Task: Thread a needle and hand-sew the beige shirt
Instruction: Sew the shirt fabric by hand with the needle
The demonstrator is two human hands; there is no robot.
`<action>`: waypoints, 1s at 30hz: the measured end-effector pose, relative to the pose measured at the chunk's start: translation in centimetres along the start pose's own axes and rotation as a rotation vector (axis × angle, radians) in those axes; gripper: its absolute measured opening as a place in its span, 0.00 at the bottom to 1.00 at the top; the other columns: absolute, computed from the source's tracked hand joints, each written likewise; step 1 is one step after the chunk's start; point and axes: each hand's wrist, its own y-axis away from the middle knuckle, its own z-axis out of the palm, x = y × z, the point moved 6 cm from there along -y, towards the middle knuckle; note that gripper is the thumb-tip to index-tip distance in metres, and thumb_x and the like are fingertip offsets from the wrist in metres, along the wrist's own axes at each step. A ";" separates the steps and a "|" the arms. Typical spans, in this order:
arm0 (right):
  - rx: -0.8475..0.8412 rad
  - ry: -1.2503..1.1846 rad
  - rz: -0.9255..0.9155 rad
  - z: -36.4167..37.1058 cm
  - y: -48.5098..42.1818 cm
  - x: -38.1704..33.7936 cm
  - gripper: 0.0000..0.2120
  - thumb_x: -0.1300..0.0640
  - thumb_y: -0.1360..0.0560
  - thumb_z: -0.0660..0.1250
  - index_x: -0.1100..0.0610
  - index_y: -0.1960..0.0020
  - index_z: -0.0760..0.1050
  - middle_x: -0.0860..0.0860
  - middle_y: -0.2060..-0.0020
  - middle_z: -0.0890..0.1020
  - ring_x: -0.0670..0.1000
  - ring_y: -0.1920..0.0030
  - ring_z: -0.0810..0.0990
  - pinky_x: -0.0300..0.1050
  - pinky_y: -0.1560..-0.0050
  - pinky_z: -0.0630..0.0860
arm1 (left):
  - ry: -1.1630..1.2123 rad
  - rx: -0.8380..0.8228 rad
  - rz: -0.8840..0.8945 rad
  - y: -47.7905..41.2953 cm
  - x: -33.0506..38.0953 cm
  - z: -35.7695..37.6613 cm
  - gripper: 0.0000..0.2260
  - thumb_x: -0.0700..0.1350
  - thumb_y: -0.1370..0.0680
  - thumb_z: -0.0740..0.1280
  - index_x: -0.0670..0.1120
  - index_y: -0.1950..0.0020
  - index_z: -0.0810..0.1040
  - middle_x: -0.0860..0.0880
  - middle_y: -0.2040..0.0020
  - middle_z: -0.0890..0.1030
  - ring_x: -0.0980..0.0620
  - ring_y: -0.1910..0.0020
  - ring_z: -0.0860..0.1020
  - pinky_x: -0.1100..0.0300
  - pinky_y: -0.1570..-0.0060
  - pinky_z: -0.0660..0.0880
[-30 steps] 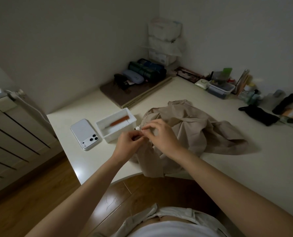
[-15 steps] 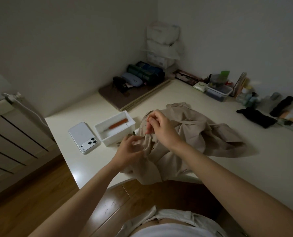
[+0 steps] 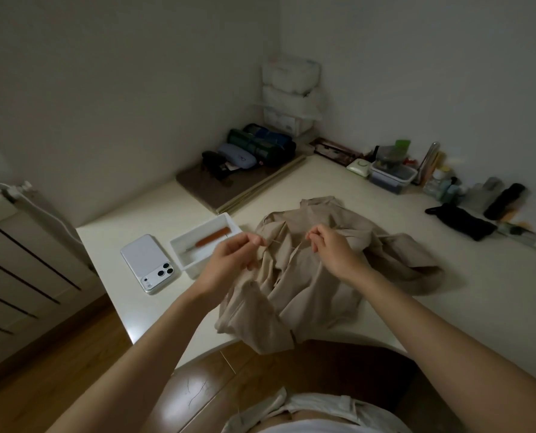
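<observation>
left hand [image 3: 237,256], right hand [image 3: 332,248] pinch thread [image 3: 274,242] over beige shirt [image 3: 323,285], tray [image 3: 182,260] at ten o'clock; i judge threading underway, stitching ahead.

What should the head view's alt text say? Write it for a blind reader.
Above a crumpled beige shirt on a white desk, the left hand and right hand pinch what looks like thread between them. A white tray and phone lie left of it.
</observation>
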 end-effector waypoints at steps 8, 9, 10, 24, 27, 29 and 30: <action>-0.133 0.233 0.187 2.4 0.4 5.4 0.11 0.65 0.19 0.54 0.63 0.42 0.72 0.60 0.45 0.78 0.59 0.43 0.76 0.46 0.44 0.70 | 0.183 0.074 0.175 -0.8 3.4 0.4 0.10 0.45 0.24 0.62 0.49 0.61 0.82 0.53 0.73 0.64 0.56 0.73 0.62 0.66 0.71 0.64; -0.122 0.233 0.214 2.3 0.5 5.5 0.12 0.65 0.20 0.53 0.64 0.40 0.71 0.60 0.46 0.77 0.59 0.44 0.76 0.48 0.43 0.70 | 0.158 0.064 0.186 -0.8 3.7 0.6 0.10 0.45 0.23 0.62 0.50 0.61 0.82 0.53 0.73 0.63 0.56 0.74 0.60 0.67 0.73 0.61; -0.104 0.212 0.215 2.2 0.7 5.3 0.12 0.65 0.20 0.53 0.63 0.40 0.70 0.60 0.49 0.77 0.58 0.47 0.76 0.49 0.44 0.71 | 0.115 0.052 0.193 -0.8 4.1 0.8 0.09 0.46 0.23 0.63 0.50 0.60 0.82 0.53 0.73 0.62 0.56 0.74 0.58 0.67 0.75 0.58; -0.169 -0.598 0.014 2.2 2.4 -5.8 0.12 0.49 0.20 0.58 0.51 0.50 0.78 0.46 0.73 0.64 0.43 0.73 0.62 0.34 0.70 0.62 | -0.348 0.065 0.151 -1.8 2.5 1.1 0.10 0.50 0.23 0.67 0.45 0.54 0.82 0.29 0.60 0.75 0.48 0.70 0.65 0.61 0.70 0.61; -0.241 -0.616 -0.015 2.5 2.7 -6.0 0.12 0.48 0.22 0.60 0.52 0.47 0.78 0.45 0.75 0.65 0.41 0.75 0.62 0.32 0.73 0.63 | -0.356 0.082 0.141 -1.9 2.3 0.3 0.08 0.52 0.24 0.68 0.49 0.58 0.82 0.30 0.62 0.74 0.46 0.67 0.67 0.57 0.67 0.62; -0.279 -0.591 -0.040 2.6 2.8 -6.3 0.09 0.52 0.22 0.63 0.56 0.48 0.79 0.42 0.76 0.71 0.40 0.75 0.68 0.31 0.71 0.65 | -0.379 0.096 0.143 -1.8 2.3 0.0 0.07 0.47 0.23 0.67 0.47 0.58 0.82 0.34 0.66 0.73 0.47 0.68 0.66 0.59 0.68 0.62; -0.285 -0.568 -0.052 2.7 2.8 -6.3 0.08 0.55 0.23 0.64 0.57 0.50 0.79 0.41 0.75 0.75 0.38 0.72 0.72 0.30 0.68 0.68 | -0.384 0.102 0.143 -1.8 2.2 -0.2 0.06 0.45 0.23 0.67 0.46 0.57 0.81 0.39 0.68 0.72 0.49 0.68 0.66 0.61 0.68 0.62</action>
